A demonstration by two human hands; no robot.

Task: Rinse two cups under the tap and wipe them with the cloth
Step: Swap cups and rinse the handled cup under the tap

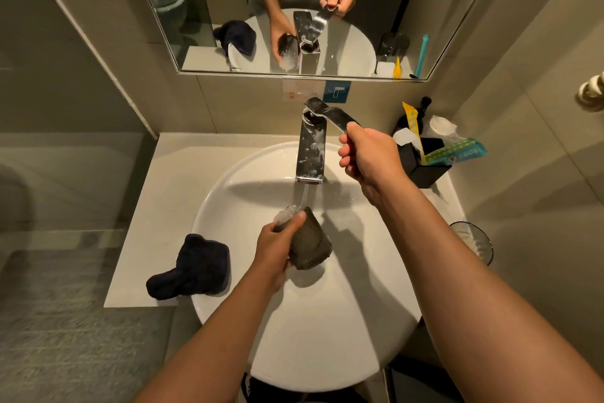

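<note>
At frame centre, your left hand [277, 247] grips the dark cup [309, 244] tilted mouth-up into the tap [310, 148] stream, low inside the basin [327, 337] so splashes stay in. Your right hand [369, 154] pinches the lever [330, 113]. The cloth [192, 267] waits on the surface at the basin's left rim, the second cup [474, 241] at the right edge.

I see a black square holder [425, 170] with packets on the pale stone bench [170, 187] at right, and a wall mirror [425, 10] above showing a toilet.
</note>
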